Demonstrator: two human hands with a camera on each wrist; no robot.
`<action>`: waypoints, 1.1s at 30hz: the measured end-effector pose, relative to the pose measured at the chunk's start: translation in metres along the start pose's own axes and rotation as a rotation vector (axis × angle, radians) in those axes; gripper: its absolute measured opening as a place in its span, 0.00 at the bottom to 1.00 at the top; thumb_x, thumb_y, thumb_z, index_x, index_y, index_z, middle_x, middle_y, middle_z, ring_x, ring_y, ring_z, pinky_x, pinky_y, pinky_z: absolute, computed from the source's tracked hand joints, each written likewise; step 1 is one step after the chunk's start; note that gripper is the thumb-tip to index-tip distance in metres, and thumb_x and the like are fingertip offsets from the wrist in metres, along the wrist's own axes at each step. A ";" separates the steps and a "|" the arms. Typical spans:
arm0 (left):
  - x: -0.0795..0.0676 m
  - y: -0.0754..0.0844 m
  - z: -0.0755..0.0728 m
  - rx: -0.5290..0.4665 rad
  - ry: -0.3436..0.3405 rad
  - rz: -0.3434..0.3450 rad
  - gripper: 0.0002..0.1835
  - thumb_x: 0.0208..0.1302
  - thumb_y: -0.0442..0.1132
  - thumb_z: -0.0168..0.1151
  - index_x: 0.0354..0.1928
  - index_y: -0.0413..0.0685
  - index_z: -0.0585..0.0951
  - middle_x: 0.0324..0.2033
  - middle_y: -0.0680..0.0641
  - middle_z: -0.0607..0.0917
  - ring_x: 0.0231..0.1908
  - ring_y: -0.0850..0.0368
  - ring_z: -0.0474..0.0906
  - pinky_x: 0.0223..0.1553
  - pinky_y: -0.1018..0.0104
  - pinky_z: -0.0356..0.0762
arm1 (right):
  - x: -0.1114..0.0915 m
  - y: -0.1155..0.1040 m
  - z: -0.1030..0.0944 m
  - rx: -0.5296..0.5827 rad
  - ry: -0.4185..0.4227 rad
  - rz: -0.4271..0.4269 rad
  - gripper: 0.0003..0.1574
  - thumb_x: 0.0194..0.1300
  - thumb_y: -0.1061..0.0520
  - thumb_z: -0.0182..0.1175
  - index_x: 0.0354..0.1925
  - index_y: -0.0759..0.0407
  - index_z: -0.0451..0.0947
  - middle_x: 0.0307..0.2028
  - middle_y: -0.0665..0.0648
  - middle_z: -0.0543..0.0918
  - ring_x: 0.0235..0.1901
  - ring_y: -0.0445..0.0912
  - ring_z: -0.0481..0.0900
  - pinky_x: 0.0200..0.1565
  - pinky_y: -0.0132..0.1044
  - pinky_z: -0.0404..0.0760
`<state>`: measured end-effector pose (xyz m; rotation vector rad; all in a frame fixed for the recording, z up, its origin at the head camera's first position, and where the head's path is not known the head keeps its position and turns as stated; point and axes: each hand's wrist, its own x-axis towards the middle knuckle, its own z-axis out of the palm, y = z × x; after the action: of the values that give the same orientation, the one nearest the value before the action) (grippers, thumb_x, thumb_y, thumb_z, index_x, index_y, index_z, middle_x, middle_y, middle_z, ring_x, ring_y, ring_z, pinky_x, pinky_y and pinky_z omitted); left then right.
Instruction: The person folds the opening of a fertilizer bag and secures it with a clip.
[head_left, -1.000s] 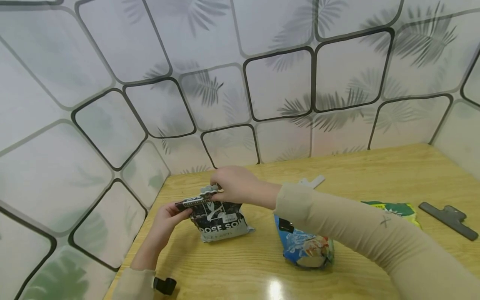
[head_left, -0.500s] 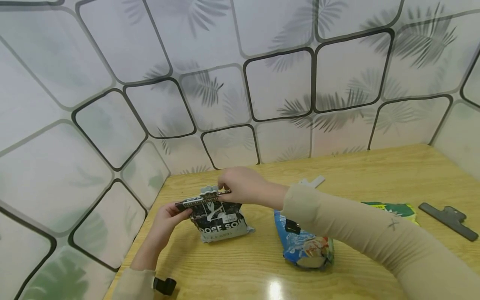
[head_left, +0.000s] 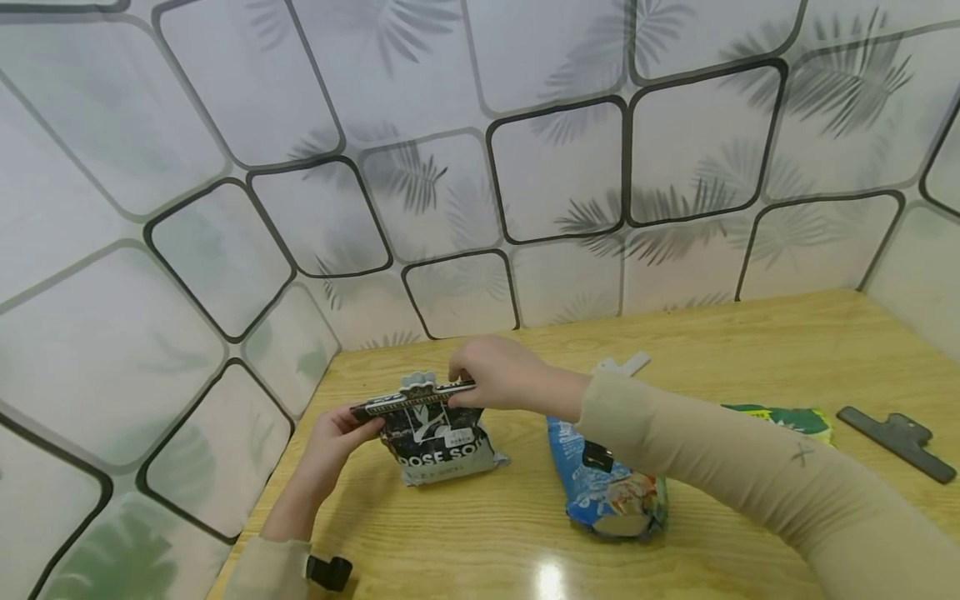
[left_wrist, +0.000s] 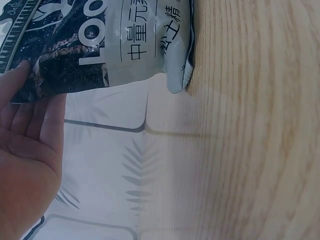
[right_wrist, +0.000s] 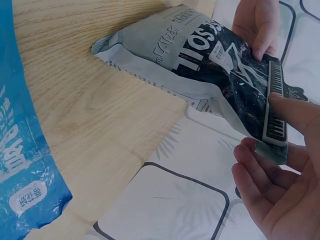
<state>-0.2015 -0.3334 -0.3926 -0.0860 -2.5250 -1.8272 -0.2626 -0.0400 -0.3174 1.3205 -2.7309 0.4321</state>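
Observation:
A black and grey bag of soil (head_left: 438, 454) stands on the table, its label partly reading "LOOSE SOIL". Across its top edge lies a long bag clip (right_wrist: 275, 125) with a piano-key pattern and a scalloped grey handle (head_left: 417, 381) in the middle. My left hand (head_left: 330, 450) pinches the bag's upper left corner by the clip's end, thumb in front and fingers behind, as the left wrist view shows. My right hand (head_left: 502, 372) pinches the clip's right end; its thumb (right_wrist: 292, 107) lies on the key pattern, with the fingers behind the bag.
Right of the soil, a blue bag (head_left: 611, 487) lies on the wooden table (head_left: 465, 550), partly under my right sleeve. Farther right are a green and yellow packet (head_left: 795, 418) and a dark grey clip (head_left: 896, 437). A white clip (head_left: 630, 364) lies behind my right arm.
My right hand has slid right along the clip, from near its middle handle to its right end, uncovering the handle. My left hand and the soil bag stay in place.

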 end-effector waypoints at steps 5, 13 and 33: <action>0.000 0.000 0.000 0.002 0.002 -0.001 0.12 0.75 0.29 0.63 0.39 0.55 0.89 0.31 0.65 0.89 0.39 0.69 0.87 0.51 0.74 0.84 | -0.001 0.003 0.003 -0.009 -0.012 0.016 0.15 0.69 0.43 0.74 0.45 0.51 0.90 0.41 0.48 0.91 0.37 0.42 0.85 0.42 0.39 0.86; 0.002 -0.001 0.000 0.002 0.008 -0.007 0.10 0.74 0.29 0.64 0.39 0.51 0.89 0.31 0.65 0.89 0.39 0.69 0.87 0.51 0.74 0.84 | -0.003 0.008 0.009 -0.018 -0.017 0.032 0.14 0.69 0.44 0.74 0.34 0.49 0.84 0.31 0.46 0.84 0.27 0.39 0.73 0.32 0.34 0.71; 0.003 -0.002 0.000 0.001 0.013 -0.012 0.12 0.74 0.28 0.63 0.38 0.54 0.89 0.31 0.65 0.89 0.39 0.69 0.86 0.51 0.74 0.84 | -0.008 0.020 0.022 0.048 -0.009 0.077 0.23 0.68 0.42 0.74 0.25 0.46 0.73 0.23 0.44 0.73 0.23 0.39 0.64 0.29 0.32 0.63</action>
<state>-0.2041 -0.3341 -0.3939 -0.0592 -2.5230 -1.8249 -0.2716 -0.0283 -0.3443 1.2335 -2.8036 0.5019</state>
